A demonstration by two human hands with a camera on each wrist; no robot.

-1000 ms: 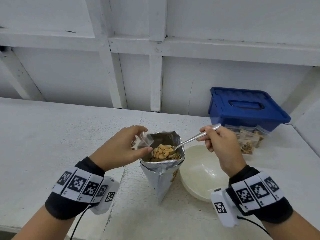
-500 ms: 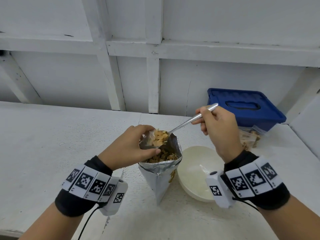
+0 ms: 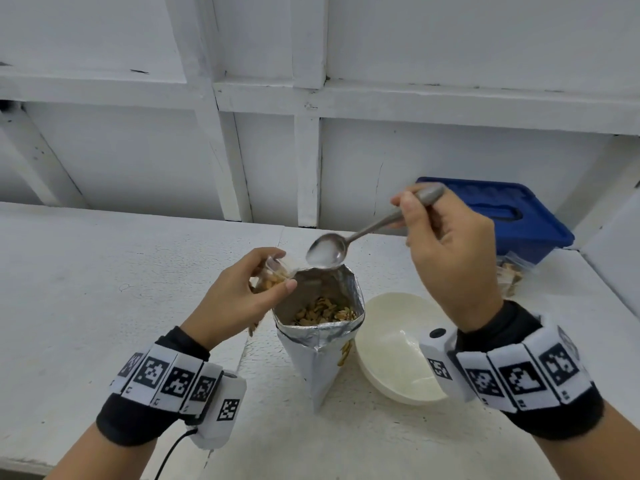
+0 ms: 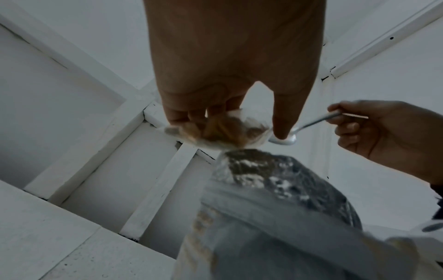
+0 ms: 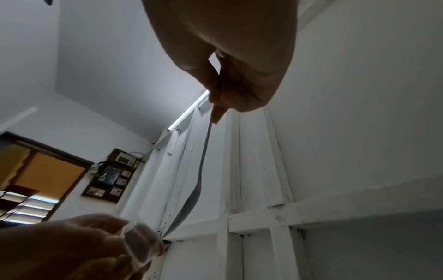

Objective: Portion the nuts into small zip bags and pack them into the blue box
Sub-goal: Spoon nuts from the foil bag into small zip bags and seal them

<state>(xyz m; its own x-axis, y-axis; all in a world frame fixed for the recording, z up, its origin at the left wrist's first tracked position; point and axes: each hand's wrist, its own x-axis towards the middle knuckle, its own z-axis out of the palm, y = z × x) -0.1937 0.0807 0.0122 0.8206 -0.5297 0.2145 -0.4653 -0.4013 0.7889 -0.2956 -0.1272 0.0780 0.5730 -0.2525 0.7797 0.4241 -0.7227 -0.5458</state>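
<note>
A silver foil pouch (image 3: 320,344) stands open on the white table, with nuts (image 3: 323,311) low inside. My left hand (image 3: 242,296) pinches a small clear zip bag (image 3: 273,275) with nuts in it, just left of the pouch's rim; the bag (image 4: 220,130) also shows under my fingers in the left wrist view. My right hand (image 3: 446,251) grips the handle of a metal spoon (image 3: 327,251), whose empty bowl hovers above the pouch's back rim, beside the bag. The blue box (image 3: 502,216), lid on, stands at the back right.
An empty cream bowl (image 3: 398,344) sits right of the pouch, under my right wrist. Filled small zip bags (image 3: 510,277) lie in front of the blue box. A white panelled wall (image 3: 311,133) rises behind the table.
The spoon rose out of the pouch loaded with nuts, tipped them into the small bag, and now hangs empty. My right hand has lifted; the left hand holds the bag in place.
</note>
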